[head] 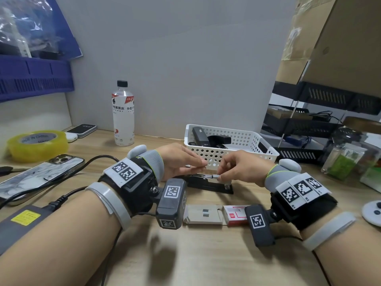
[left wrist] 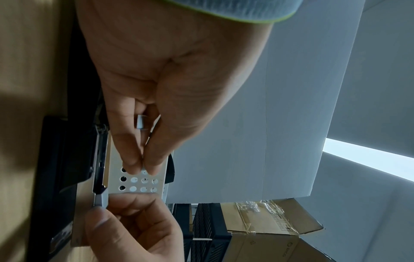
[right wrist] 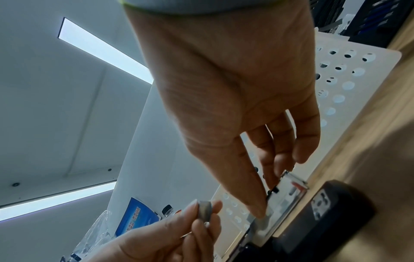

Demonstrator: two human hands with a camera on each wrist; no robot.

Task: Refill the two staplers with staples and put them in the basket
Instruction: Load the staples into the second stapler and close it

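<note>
Left hand: the left hand point(head: 181, 162) is pinching a short block of staples point(right wrist: 205, 210) between thumb and fingertips, hovering just above the open stapler.
Right hand: the right hand point(head: 237, 169) is pinching a second staple strip point(head: 215, 176) and holding it at the stapler's metal channel.
Open stapler: the black stapler point(head: 208, 184) is lying on the wooden surface point(head: 206, 254), just in front of the basket.
Basket: the white perforated basket point(head: 247, 145) is sitting behind the hands, with another black stapler point(head: 201, 137) lying inside it.
Staple box: a red-and-white staple box point(head: 236, 215) is lying slid open near the wrists, two small staple pieces showing in its tray point(head: 203, 213).
Readable writing: the yellow tape roll point(head: 38, 144) is showing "MADE IN CHINA" on its core; the clear bottle point(head: 123, 118) is carrying Chinese characters and "ENERGY".
Elsewhere: a phone point(head: 39, 176) is lying face down at the left.
</note>
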